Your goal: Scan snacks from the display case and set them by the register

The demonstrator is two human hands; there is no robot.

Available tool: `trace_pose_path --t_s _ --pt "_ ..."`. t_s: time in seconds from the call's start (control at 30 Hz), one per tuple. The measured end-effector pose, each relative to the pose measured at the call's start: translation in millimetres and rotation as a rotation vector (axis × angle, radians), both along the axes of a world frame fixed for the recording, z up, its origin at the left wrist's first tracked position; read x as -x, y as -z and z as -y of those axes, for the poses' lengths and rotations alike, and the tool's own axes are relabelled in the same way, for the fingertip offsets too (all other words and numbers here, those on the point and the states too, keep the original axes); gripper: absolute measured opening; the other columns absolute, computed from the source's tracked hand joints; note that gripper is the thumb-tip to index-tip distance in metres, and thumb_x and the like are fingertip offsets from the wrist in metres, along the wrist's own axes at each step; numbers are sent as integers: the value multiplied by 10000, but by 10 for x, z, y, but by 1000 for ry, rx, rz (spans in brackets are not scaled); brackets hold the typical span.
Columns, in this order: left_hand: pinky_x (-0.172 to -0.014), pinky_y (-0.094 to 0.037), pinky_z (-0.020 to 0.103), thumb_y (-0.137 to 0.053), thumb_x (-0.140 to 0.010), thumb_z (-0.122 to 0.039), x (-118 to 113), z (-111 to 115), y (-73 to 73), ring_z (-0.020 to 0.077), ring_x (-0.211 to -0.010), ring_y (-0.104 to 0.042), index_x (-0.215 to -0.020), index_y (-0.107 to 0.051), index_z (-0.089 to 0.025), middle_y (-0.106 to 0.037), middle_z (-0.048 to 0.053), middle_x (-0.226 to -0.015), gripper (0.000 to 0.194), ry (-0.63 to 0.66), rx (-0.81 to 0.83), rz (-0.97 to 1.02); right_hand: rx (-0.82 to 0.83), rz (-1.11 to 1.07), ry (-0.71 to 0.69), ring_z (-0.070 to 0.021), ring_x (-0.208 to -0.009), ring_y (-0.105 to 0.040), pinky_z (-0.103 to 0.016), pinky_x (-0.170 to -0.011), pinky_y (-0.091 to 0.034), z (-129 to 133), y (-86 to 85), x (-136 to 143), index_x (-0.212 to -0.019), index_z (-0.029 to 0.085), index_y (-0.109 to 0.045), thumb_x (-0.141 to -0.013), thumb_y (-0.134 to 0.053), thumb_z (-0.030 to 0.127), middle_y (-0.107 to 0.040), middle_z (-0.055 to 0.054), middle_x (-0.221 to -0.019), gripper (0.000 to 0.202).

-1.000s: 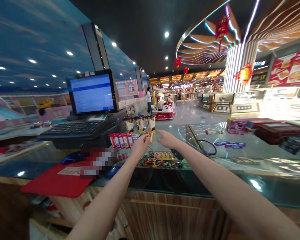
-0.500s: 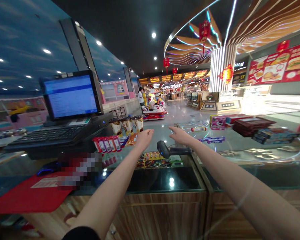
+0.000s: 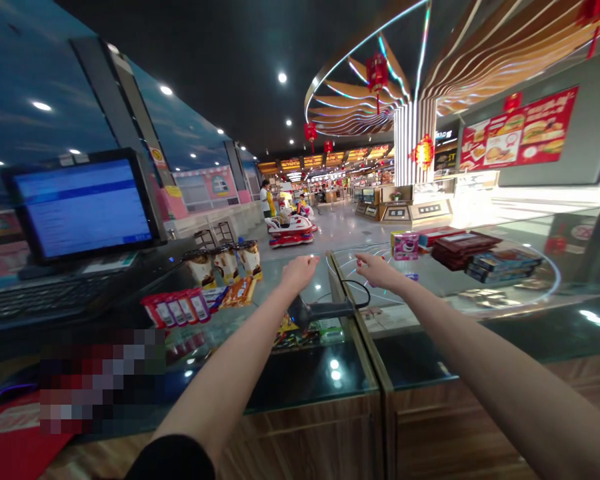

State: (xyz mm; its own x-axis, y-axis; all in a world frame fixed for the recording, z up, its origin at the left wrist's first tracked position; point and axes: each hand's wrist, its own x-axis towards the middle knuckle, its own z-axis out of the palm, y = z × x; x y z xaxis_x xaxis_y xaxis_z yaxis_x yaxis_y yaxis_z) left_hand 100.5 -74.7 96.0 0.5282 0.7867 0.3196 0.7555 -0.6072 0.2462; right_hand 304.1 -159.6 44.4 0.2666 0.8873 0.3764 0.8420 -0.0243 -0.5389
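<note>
Both arms reach out over a glass counter (image 3: 305, 370). My left hand (image 3: 300, 273) is above it with the fingers curled together; whether it holds anything cannot be made out. My right hand (image 3: 377, 272) is over the right-hand glass, fingers pointing left and partly spread, with a small roll-like packet partly hidden behind them. Between and below the hands lies a black barcode scanner (image 3: 325, 309) with a cable. Left of my left hand are orange packets (image 3: 239, 292), red-and-white packets (image 3: 177, 307) and several brown-and-white cups (image 3: 225, 263).
A monitor (image 3: 83, 207) and a keyboard (image 3: 35, 290) stand on the left. A pink box (image 3: 405, 245), dark red packs (image 3: 463, 248) and blue boxes (image 3: 503, 265) lie on the right. People and a ride-on car (image 3: 291, 229) are beyond.
The view has turned to the right, so the monitor and packets sit further left. My right hand has moved over the roll and the blue-purple packets, now mostly hidden.
</note>
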Motion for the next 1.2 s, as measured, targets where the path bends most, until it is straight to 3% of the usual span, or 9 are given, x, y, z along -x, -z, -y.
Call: trace_pose_path --t_s 0.27,0.5,0.8,1.03,1.2 --pt "-799 -443 310 -346 -930 -498 -501 -16 -10 261 -994 -647 -883 -717 -195 -727 115 -1028 481 51 31 -85 44 -1 103 -246 -1238 -539 -352 -1051 -386 60 120 -553 -1335 109 -541 -840 -510 124 -593 -140 -1326 497" --pt "-896 -442 351 -388 -919 -414 -921 -84 55 273 -1095 -614 -982 -725 -210 -693 116 -1160 399 72 97 -140 75 -1 96 -221 -1136 -590 -308 -987 -413 -1 216 -873 -1251 122 -598 -823 -470 73 -650 -127 -1232 449" --pt "-959 -446 351 -486 -866 -285 -1416 -221 260 265 -1176 -586 -1089 -713 -260 -660 76 -1249 319 101 207 -191 167 17 129 -233 -1175 -572 -288 -980 -398 -158 273 -1083 -1291 102 -570 -833 -479 85 -622 -156 -1276 467" --pt "-942 -469 356 -538 -856 -352 -1677 -468 503 288 -1153 -608 -1147 -668 -188 -649 157 -1242 358 92 234 -212 199 30 160 -228 -962 -643 -246 -792 -445 -352 313 -1170 -1063 116 -679 -792 -511 64 -710 -126 -1035 323" --pt "-889 -491 333 -569 -829 -332 -1790 -559 624 287 -1117 -628 -1176 -628 -157 -646 179 -1236 393 87 259 -203 206 27 164 -224 -935 -633 -234 -748 -437 -461 362 -1232 -1044 129 -682 -774 -538 58 -711 -111 -988 313"
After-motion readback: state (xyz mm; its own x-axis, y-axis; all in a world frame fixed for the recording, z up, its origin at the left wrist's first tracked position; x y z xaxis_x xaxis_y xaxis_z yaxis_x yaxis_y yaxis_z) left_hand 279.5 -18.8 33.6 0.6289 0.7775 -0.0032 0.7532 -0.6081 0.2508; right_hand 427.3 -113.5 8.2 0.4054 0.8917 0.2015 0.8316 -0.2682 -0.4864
